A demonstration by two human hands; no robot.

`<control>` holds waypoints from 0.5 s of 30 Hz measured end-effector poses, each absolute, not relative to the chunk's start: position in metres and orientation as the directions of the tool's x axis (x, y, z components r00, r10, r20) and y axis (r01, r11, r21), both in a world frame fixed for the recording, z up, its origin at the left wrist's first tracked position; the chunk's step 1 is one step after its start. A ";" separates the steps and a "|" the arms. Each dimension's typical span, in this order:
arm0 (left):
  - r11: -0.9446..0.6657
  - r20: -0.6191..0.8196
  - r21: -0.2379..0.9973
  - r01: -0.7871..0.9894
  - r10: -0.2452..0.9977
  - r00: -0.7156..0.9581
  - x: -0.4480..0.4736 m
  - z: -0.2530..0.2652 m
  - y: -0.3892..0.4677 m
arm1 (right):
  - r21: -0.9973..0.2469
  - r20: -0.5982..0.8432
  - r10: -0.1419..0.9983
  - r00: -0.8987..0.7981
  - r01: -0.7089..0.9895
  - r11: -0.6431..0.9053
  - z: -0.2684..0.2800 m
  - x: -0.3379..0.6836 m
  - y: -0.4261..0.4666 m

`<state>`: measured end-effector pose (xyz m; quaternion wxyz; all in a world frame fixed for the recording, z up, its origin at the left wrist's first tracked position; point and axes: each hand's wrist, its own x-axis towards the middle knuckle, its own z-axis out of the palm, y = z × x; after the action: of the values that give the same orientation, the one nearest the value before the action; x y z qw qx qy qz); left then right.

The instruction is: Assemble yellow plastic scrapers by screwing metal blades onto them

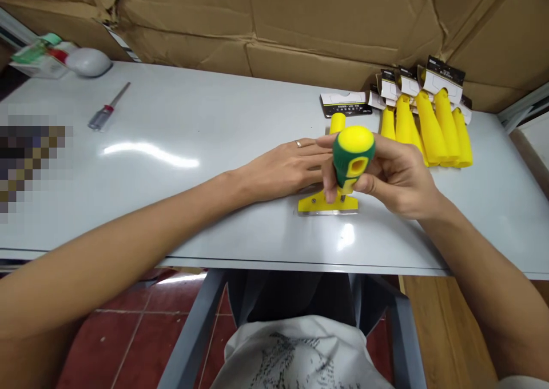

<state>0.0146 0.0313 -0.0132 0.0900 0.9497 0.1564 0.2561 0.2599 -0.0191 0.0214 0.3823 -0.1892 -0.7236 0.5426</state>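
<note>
A yellow scraper with a metal blade lies on the table, its blade edge facing me. Across its middle stretches my left hand, palm down, steadying it; the fingertips are hidden behind the other hand. My right hand is closed around the handle of a green-and-yellow screwdriver, which stands upright over the scraper head. Near its tip a screw shows on the scraper head. Behind the screwdriver, the scraper's yellow handle points away from me.
Several yellow scraper handles with packaging cards lie at the back right, beside a loose black-and-white card. On the left are another screwdriver, a white bulb-shaped object and a small box. Cardboard lines the back.
</note>
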 end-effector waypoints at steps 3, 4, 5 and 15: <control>-0.989 0.530 -0.008 0.150 0.123 0.839 0.012 -0.020 0.037 | -0.928 0.356 0.752 -0.554 -0.119 0.352 0.018 0.264 -0.015; -0.984 0.537 -0.078 0.160 0.094 0.838 0.011 -0.022 0.039 | -0.928 0.358 0.770 -0.528 -0.110 0.356 0.017 0.264 -0.014; -0.975 0.538 -0.129 0.181 0.085 0.839 0.010 -0.024 0.041 | -0.927 0.361 0.787 -0.500 -0.102 0.360 0.016 0.265 -0.014; -0.908 0.452 -0.230 0.351 0.220 0.865 0.009 -0.025 0.039 | -0.875 0.471 0.828 -0.304 -0.039 0.483 0.009 0.260 -0.018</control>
<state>0.0087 0.0390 -0.0247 -0.1542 0.9532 0.1499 0.2127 0.2599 -0.0180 0.0088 0.5158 -0.2862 -0.6896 0.4201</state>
